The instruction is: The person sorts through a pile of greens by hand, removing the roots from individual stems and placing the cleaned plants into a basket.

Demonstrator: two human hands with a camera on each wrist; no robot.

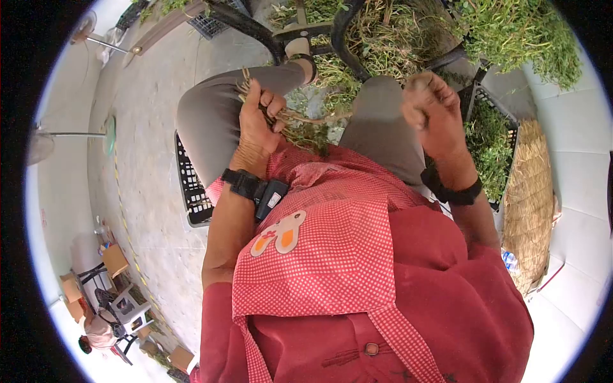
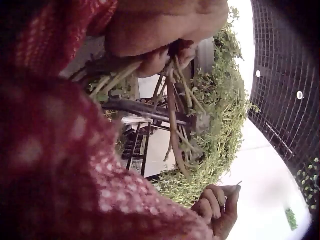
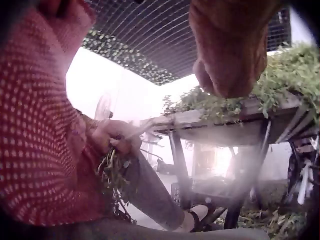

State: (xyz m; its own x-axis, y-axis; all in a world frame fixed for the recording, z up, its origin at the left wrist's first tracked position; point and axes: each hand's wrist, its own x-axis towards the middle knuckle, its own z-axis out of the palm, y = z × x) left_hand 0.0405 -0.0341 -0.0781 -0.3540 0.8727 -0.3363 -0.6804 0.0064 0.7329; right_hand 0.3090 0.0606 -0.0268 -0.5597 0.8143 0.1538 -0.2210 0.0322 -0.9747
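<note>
My left hand [image 1: 258, 121] grips a small bunch of leafy plant stems [image 1: 297, 135] above my lap, its bare stem ends poking out past the thumb. In the left wrist view, brown and green stems [image 2: 172, 115] spread down from under the curled fingers. My right hand [image 1: 434, 108] is raised over the right knee, apart from the bunch, its fingers curled and blurred. From the left wrist view, a thin dark bit of stem [image 2: 239, 183] juts from between the thumb and fingertips of the right hand. The right wrist view hides those fingertips behind the hand.
Ahead, a table heaped with green plants [image 1: 523, 38] stands on dark metal legs [image 1: 348, 38]. More cut plants [image 1: 396, 38] lie on the floor beneath it. A black crate of greens [image 1: 488, 147] and a straw bundle [image 1: 529, 204] are at my right. Pedestal fans [image 1: 110, 135] stand left.
</note>
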